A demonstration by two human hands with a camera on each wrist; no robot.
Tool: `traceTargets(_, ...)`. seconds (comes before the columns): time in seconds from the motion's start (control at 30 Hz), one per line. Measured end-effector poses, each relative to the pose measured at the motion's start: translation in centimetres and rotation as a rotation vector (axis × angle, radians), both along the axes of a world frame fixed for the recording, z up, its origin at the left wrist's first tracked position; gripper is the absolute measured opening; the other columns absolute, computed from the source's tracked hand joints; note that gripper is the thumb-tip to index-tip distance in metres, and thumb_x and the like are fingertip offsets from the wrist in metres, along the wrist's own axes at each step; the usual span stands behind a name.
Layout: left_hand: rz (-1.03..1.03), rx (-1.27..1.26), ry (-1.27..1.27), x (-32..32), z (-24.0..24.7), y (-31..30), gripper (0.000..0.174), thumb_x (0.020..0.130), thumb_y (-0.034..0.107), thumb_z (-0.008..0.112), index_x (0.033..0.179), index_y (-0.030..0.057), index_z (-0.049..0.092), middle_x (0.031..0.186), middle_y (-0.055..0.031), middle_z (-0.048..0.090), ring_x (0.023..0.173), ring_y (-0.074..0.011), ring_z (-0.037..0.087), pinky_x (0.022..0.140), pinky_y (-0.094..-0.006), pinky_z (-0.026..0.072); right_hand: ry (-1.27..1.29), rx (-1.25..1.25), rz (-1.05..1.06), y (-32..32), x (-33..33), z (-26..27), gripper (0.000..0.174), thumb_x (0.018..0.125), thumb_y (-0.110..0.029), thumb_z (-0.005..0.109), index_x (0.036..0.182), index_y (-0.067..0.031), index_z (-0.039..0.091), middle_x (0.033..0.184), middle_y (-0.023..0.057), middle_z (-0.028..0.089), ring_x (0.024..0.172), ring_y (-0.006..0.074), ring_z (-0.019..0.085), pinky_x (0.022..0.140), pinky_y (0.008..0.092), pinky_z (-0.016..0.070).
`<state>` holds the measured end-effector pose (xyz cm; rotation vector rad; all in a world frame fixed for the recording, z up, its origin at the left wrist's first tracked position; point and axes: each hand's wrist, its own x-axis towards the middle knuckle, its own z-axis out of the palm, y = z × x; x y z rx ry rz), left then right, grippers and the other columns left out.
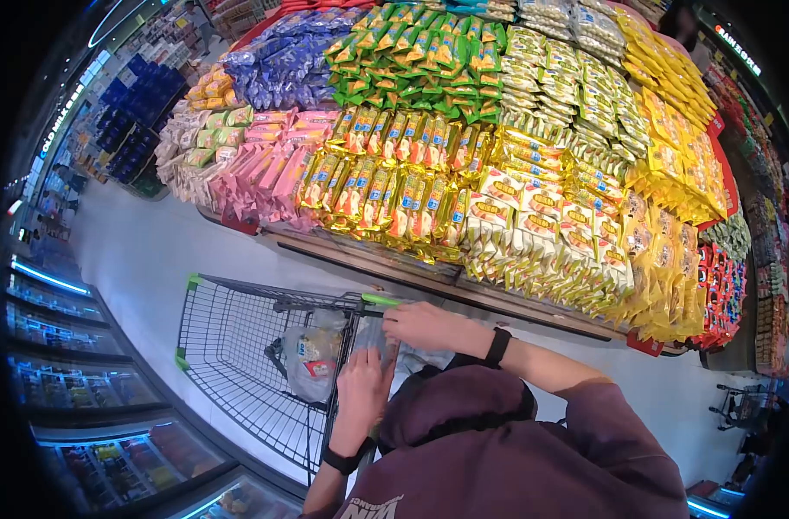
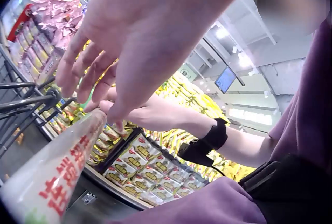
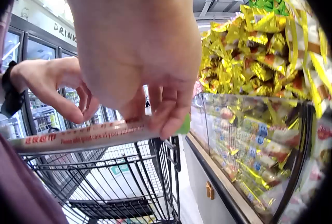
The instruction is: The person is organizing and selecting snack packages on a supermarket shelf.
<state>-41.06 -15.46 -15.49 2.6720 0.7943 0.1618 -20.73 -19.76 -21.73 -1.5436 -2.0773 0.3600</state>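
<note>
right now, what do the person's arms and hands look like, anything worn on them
The left hand and right hand are ungloved. A black left wristband and a black right wristband are worn. The right one carries a small black device with a thin dark cable. The right sleeve is short and plum-purple.

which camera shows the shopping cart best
The head view: it shows most of the cart from above, with a plastic bag in its wire basket. The right wrist view shows only part of the basket and the printed handle. The left wrist view catches a few bars and what looks like the handle.
</note>
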Motion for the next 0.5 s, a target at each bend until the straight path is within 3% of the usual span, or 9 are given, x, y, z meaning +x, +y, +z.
traceTargets(0.13, -0.004, -0.080, 0.200, -2.5, -2.3, -0.6, 0.037, 0.087, 0.030, 0.074, 0.090, -0.0013, 0.055, 0.082, -0.0210, 0.066, 0.078, -0.0396, 0.068, 0.068, -0.0482, 0.0542, -0.065, 0.046, -0.161, 0.4, -1.3, -0.1, 0.022, 0.094, -0.022, 0.060, 0.081, -0.0038, 0.061, 0.085, 0.0094, 0.061, 0.081, 0.0289, 0.065, 0.068, 0.0418, 0.0548)
traceTargets(0.17, -0.107, -0.087, 0.213, -3.3, -3.3, -0.7, 0.042, 0.088, 0.033, 0.073, 0.094, -0.0021, 0.051, 0.077, -0.0232, 0.066, 0.073, -0.0423, 0.068, 0.064, -0.0497, 0.0543, -0.052, 0.066, -0.206, 0.2, -1.8, -0.4, 0.023, 0.094, -0.022, 0.060, 0.080, -0.0041, 0.061, 0.084, 0.0088, 0.061, 0.081, 0.0279, 0.066, 0.067, 0.0412, 0.0549)
traceTargets(0.27, 0.028, -0.263, 0.266, -3.3, -4.2, -2.2, 0.041, 0.086, 0.026, 0.075, 0.099, -0.0008, 0.047, 0.078, -0.0210, 0.066, 0.076, -0.0401, 0.069, 0.068, -0.0460, 0.0560, -0.036, 0.081, -0.291, -0.1, -2.6, -0.8, 0.022, 0.093, -0.022, 0.061, 0.080, -0.0050, 0.061, 0.083, 0.0078, 0.061, 0.080, 0.0267, 0.065, 0.065, 0.0395, 0.0550)
traceTargets(0.3, 0.042, -0.275, 0.251, -3.3, -4.5, -2.4, 0.045, 0.083, 0.023, 0.078, 0.102, -0.0013, 0.045, 0.079, -0.0226, 0.066, 0.074, -0.0413, 0.068, 0.067, -0.0485, 0.0556, -0.020, 0.093, -0.299, -0.2, -2.7, -1.1, 0.021, 0.093, -0.022, 0.062, 0.081, -0.0056, 0.061, 0.082, 0.0070, 0.060, 0.081, 0.0261, 0.065, 0.064, 0.0392, 0.0550)
traceTargets(0.5, -0.116, -0.092, 0.337, -2.7, -4.5, -1.8, 0.047, 0.081, 0.025, 0.080, 0.101, -0.0008, 0.046, 0.083, -0.0207, 0.067, 0.075, -0.0381, 0.070, 0.070, -0.0446, 0.0560, 0.051, 0.129, -0.209, -0.9, -2.0, -1.1, 0.020, 0.092, -0.023, 0.063, 0.082, -0.0060, 0.061, 0.084, 0.0063, 0.060, 0.085, 0.0262, 0.063, 0.066, 0.0386, 0.0544)
